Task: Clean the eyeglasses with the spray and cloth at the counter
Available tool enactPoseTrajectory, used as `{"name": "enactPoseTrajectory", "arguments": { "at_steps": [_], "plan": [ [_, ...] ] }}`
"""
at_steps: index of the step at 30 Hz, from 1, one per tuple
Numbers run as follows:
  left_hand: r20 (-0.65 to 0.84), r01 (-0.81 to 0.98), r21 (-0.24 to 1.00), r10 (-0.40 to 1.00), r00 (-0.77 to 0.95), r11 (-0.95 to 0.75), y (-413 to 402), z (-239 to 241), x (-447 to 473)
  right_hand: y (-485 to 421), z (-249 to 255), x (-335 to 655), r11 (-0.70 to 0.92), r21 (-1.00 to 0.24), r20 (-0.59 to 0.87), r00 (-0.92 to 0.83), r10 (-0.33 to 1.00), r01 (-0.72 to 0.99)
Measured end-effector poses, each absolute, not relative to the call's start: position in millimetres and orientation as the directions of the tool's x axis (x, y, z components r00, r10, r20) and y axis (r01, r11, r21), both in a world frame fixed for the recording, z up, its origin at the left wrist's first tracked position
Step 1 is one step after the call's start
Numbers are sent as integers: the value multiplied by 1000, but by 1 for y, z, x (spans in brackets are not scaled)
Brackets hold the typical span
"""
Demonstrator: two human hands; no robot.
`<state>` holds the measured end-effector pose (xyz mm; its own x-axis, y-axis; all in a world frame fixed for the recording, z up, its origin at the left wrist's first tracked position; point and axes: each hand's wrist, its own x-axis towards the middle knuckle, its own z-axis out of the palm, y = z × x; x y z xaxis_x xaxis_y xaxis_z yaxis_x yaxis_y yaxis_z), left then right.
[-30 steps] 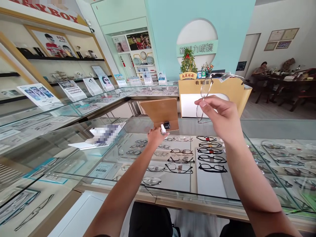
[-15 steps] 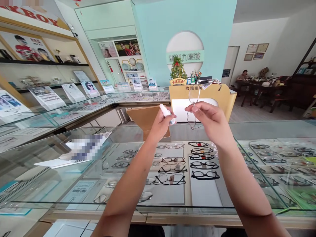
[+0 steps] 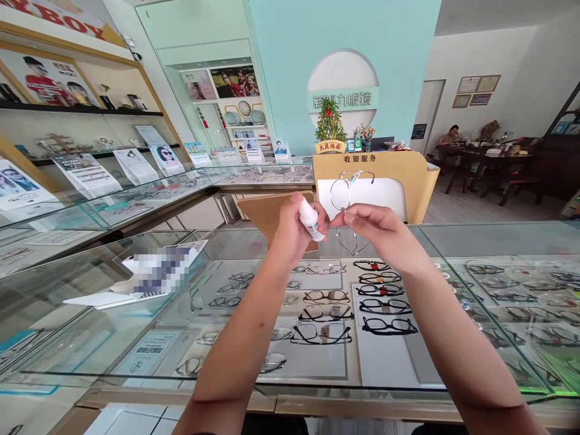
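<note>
My left hand [image 3: 294, 228] is closed round a small white bottle [image 3: 310, 219], tilted with its tip toward the right. My right hand [image 3: 378, 232] pinches a pair of thin metal-rimmed glasses [image 3: 342, 196] by the bridge. It holds them upright, with one lens above my fingers and the other below. Both hands meet in the air above the glass display counter [image 3: 453, 241], the bottle a finger's width from the upper lens.
Rows of spectacle frames [image 3: 362, 302] lie under the counter glass. A wooden stand [image 3: 267, 214] rests on the counter behind my hands, and a leaflet [image 3: 149, 278] lies to the left. A cashier desk [image 3: 408, 181] is beyond. A person sits at a far table [image 3: 493, 157].
My left hand lifted the white bottle off the counter by the wooden stand and brought it up to the glasses. My right hand lowered the glasses and moved left to meet it.
</note>
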<state>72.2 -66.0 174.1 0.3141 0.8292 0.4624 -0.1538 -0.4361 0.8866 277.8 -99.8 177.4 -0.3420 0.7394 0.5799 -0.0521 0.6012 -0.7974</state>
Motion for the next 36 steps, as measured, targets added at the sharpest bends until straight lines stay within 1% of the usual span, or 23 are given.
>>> {"name": "enactPoseTrajectory", "arguments": {
  "at_steps": [4, 6, 8, 12, 15, 17, 19, 21, 23, 24, 25, 28, 30, 31, 32, 34, 36],
  "plan": [
    [592, 98, 779, 778, 209, -619, -61, 164, 73, -99, 174, 274, 583, -810, 557, -396, 730, -66],
    [643, 160, 728, 745, 178, -667, -61, 162, 74, -98, 172, 273, 572, -818, 544, -412, 731, -65],
    [645, 107, 740, 746, 167, -664, -62, 165, 75, -96, 171, 273, 560, -825, 536, -414, 735, -73],
    [539, -144, 842, 821, 187, -520, -60, 177, 71, -85, 167, 278, 551, -825, 557, -335, 760, -122],
    [493, -151, 869, 851, 181, -471, -57, 181, 66, -73, 164, 283, 523, -833, 553, -254, 793, -181],
    [489, -95, 872, 850, 196, -480, -56, 178, 65, -67, 162, 285, 498, -837, 541, -214, 813, -227],
    [511, 32, 843, 818, 265, -537, -56, 171, 67, -65, 161, 284, 481, -840, 529, -187, 828, -252],
    [554, 210, 748, 766, 326, -630, -57, 163, 70, -66, 160, 281, 473, -844, 524, -203, 827, -254],
    [597, 311, 653, 722, 351, -691, -59, 159, 73, -67, 159, 278, 473, -844, 528, -240, 815, -252],
    [611, 311, 638, 709, 351, -704, -60, 158, 73, -68, 159, 277, 472, -844, 529, -251, 811, -254],
    [616, 278, 649, 704, 354, -708, -59, 159, 72, -68, 159, 277, 469, -844, 528, -253, 811, -260],
    [610, 83, 737, 713, 347, -671, -54, 166, 62, -68, 162, 279, 446, -848, 510, -217, 832, -285],
    [618, -15, 773, 746, 248, -635, -48, 166, 49, -68, 165, 282, 437, -849, 501, -190, 844, -298],
    [615, -22, 783, 768, 176, -622, -44, 164, 41, -69, 167, 283, 434, -848, 499, -179, 848, -304],
    [604, 9, 794, 790, 106, -608, -40, 159, 32, -69, 168, 285, 432, -847, 497, -172, 851, -311],
    [556, 164, 818, 831, 16, -551, -32, 142, 13, -70, 170, 287, 425, -842, 497, -170, 851, -331],
    [476, 366, 813, 879, 29, -453, -24, 118, -6, -70, 170, 289, 423, -837, 502, -180, 846, -348]
  ]
}}
